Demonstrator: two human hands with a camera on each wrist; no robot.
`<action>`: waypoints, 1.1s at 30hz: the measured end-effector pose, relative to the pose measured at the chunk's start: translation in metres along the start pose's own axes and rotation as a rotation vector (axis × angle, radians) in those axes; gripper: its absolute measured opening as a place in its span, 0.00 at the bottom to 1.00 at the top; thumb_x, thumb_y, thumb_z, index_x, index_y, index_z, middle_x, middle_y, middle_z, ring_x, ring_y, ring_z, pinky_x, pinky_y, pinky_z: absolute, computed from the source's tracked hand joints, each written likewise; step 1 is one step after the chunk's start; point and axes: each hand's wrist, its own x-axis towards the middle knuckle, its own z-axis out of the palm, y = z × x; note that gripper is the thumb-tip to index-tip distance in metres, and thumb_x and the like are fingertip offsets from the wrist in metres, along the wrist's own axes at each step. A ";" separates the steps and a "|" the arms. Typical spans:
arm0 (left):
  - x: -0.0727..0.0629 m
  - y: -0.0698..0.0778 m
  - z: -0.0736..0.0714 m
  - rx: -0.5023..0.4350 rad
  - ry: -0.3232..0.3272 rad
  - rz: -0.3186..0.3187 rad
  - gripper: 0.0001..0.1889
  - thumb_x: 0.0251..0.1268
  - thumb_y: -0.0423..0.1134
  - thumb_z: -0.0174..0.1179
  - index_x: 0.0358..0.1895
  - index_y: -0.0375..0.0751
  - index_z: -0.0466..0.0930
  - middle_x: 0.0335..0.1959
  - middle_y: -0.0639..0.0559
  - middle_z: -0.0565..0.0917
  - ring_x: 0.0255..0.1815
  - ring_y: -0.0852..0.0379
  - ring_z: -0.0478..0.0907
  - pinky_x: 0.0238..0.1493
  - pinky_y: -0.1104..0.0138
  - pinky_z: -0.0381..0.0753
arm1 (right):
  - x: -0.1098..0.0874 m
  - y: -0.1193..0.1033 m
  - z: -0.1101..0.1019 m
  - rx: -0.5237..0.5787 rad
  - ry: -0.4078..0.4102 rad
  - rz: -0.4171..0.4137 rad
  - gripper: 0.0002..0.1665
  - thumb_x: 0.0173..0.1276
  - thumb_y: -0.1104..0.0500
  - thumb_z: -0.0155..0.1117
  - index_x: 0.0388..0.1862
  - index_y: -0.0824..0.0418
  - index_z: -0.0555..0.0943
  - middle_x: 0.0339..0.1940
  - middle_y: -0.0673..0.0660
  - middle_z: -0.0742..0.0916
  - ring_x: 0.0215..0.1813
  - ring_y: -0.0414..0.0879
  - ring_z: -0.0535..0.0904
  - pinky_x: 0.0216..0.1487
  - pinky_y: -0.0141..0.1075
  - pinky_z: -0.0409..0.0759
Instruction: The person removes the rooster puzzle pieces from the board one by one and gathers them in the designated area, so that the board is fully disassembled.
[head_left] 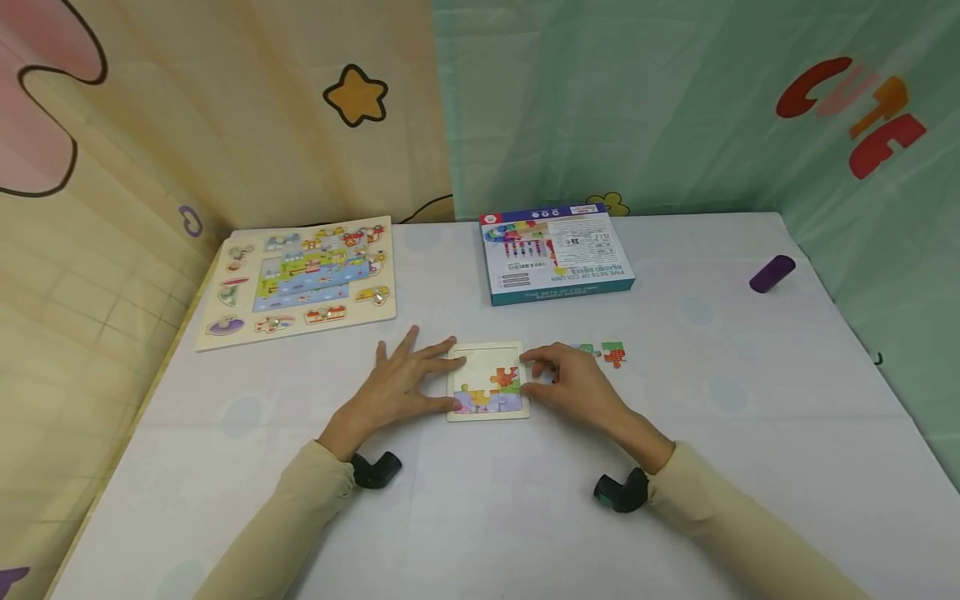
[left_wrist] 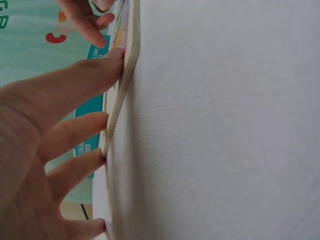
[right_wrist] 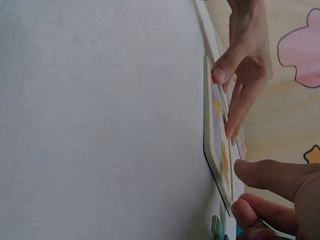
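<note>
A small wooden jigsaw tray (head_left: 486, 350) lies in front of me, its lower part and right side filled with joined pieces (head_left: 487, 400) in purple, yellow, green and red. My left hand (head_left: 408, 379) rests on its left side with fingers spread; the thumb (left_wrist: 112, 62) presses the lower left corner. At the tray's right edge is my right hand (head_left: 573, 383), thumb and forefinger apart with nothing between them, the other fingers loosely bent. Beyond that hand lie loose jigsaw pieces (head_left: 613, 354), some partly hidden by it.
A large wooden knob puzzle board (head_left: 217, 292) lies at the back left, with picture panels on top. A flat toy box (head_left: 558, 254) sits at the back centre. Near the right edge of the white table (head_left: 712, 517) is a dark purple cylinder (head_left: 772, 273). Curtains hang behind.
</note>
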 end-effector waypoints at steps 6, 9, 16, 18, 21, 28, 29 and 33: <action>0.000 0.001 -0.001 0.002 -0.007 -0.008 0.35 0.50 0.58 0.73 0.64 0.56 0.79 0.74 0.56 0.66 0.78 0.32 0.42 0.63 0.25 0.37 | 0.004 -0.010 0.006 -0.075 -0.039 0.004 0.23 0.56 0.58 0.76 0.52 0.59 0.85 0.33 0.48 0.81 0.30 0.43 0.69 0.31 0.35 0.68; 0.000 0.001 0.000 0.003 -0.009 -0.009 0.35 0.50 0.59 0.73 0.64 0.56 0.78 0.74 0.56 0.66 0.78 0.32 0.42 0.63 0.25 0.37 | 0.004 -0.010 0.008 -0.111 -0.043 -0.006 0.20 0.57 0.58 0.76 0.50 0.59 0.86 0.32 0.47 0.80 0.30 0.42 0.69 0.31 0.35 0.69; 0.000 0.001 -0.002 0.007 -0.009 -0.008 0.35 0.50 0.59 0.73 0.64 0.55 0.78 0.74 0.55 0.66 0.77 0.31 0.42 0.62 0.24 0.37 | 0.005 -0.011 0.009 -0.124 -0.043 -0.009 0.18 0.57 0.59 0.75 0.47 0.59 0.86 0.31 0.48 0.80 0.31 0.42 0.69 0.34 0.35 0.70; 0.000 0.001 -0.001 0.008 -0.012 -0.011 0.35 0.50 0.59 0.73 0.64 0.56 0.78 0.74 0.55 0.66 0.77 0.31 0.42 0.62 0.25 0.37 | 0.005 -0.012 0.009 -0.117 -0.041 -0.001 0.18 0.57 0.59 0.75 0.47 0.59 0.85 0.32 0.48 0.80 0.31 0.42 0.70 0.34 0.36 0.70; 0.000 0.000 -0.001 0.008 -0.016 -0.014 0.35 0.50 0.59 0.73 0.64 0.55 0.78 0.74 0.55 0.66 0.77 0.31 0.42 0.62 0.25 0.36 | 0.005 -0.013 0.009 -0.103 -0.035 0.003 0.17 0.57 0.61 0.75 0.46 0.59 0.84 0.33 0.48 0.81 0.32 0.42 0.70 0.35 0.36 0.71; 0.000 -0.001 -0.001 0.006 -0.013 -0.012 0.35 0.50 0.58 0.73 0.64 0.55 0.78 0.74 0.55 0.66 0.77 0.31 0.42 0.62 0.24 0.36 | 0.005 -0.014 0.011 -0.093 -0.011 -0.017 0.18 0.56 0.62 0.76 0.45 0.58 0.83 0.39 0.51 0.84 0.32 0.43 0.72 0.34 0.35 0.74; 0.000 0.000 -0.001 0.004 -0.013 -0.013 0.35 0.50 0.58 0.73 0.64 0.55 0.78 0.74 0.55 0.66 0.77 0.31 0.42 0.63 0.25 0.36 | 0.005 -0.014 0.011 -0.096 -0.007 -0.016 0.17 0.56 0.62 0.76 0.45 0.58 0.83 0.39 0.51 0.84 0.31 0.43 0.72 0.34 0.35 0.74; 0.000 -0.001 -0.001 -0.002 -0.012 -0.013 0.35 0.50 0.58 0.73 0.64 0.55 0.78 0.74 0.55 0.66 0.77 0.31 0.42 0.62 0.25 0.36 | 0.005 -0.014 0.011 -0.097 0.013 -0.026 0.14 0.59 0.64 0.73 0.44 0.57 0.83 0.36 0.49 0.84 0.30 0.42 0.72 0.32 0.35 0.73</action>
